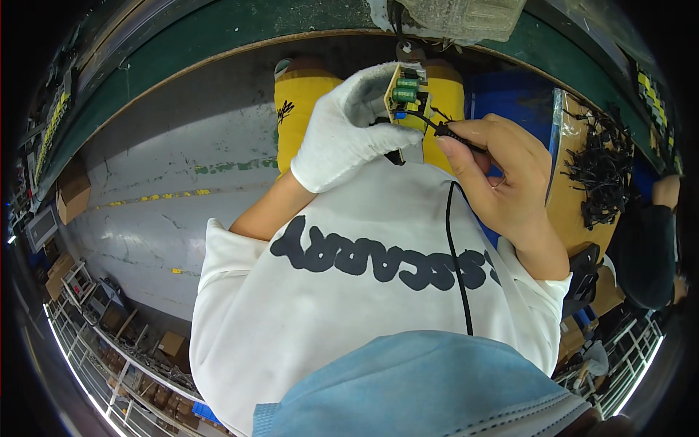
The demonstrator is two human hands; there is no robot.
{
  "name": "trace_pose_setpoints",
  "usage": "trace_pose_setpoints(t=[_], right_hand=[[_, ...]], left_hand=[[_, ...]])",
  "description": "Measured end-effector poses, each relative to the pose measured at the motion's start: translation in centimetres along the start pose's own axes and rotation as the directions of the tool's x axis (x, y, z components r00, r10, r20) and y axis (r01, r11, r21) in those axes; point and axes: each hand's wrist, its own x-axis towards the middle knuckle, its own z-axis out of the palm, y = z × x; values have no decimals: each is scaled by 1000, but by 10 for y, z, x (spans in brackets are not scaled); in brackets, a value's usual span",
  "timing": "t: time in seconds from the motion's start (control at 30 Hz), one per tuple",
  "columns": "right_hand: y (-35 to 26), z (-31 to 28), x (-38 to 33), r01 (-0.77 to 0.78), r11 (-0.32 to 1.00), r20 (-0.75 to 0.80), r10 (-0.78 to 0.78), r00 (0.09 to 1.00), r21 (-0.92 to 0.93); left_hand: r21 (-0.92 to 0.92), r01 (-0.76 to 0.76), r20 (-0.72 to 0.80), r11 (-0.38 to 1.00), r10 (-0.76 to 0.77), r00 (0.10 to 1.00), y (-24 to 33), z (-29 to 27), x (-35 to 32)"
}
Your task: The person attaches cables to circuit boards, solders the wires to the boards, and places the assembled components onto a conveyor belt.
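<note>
One circuit board (404, 95), one glove (338, 138), one mask (415, 379)

I see a white glove (331, 146), a pale-yellow board (391, 95) with green capacitors (405, 95), a black cable (443, 130) — yellow trousers (300, 109), a white shirt (335, 313) with dark lettering (354, 255), a light-blue mask (408, 375) — and grey floor (182, 237) striped yellow and green.

Gloved in white, the L hand (341, 131) nr. 12 o'clock curls its fingers (368, 80) toward 2, thumb (397, 136) stretched to 3; L forearm (273, 207) slants toward 2. At approx. 2 o'clock, the bare R hand (515, 164) pinches w/ thumb & forefinger (477, 130) toward 10, R forearm (541, 244) angled toward 11.
</note>
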Motion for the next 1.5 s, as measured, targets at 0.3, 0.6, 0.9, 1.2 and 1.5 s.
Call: trace_pose_setpoints(t=[0.3, 0.6, 0.9, 1.2, 1.5], right_hand=[[0, -3, 0, -29, 1000, 28, 29, 999, -9], [-3, -11, 3, 2, 998, 66, 3, 998, -70], [0, -11, 2, 18, 997, 55, -14, 998, -80], [11, -1, -6, -462, 737, 197, 423, 885, 493], [10, 2, -4, -429, 759, 150, 411, 899, 489]], left_hand=[[20, -51, 51, 999, 50, 997, -3, -2, 0], [37, -28, 110, 999, 23, 994, 0, -3, 0], [165, -87, 157, 983, 61, 986, 0, -5, 1], [72, -41, 78, 997, 35, 996, -2, -2, 0], [168, -91, 77, 982, 79, 994, -5, -4, 2]])
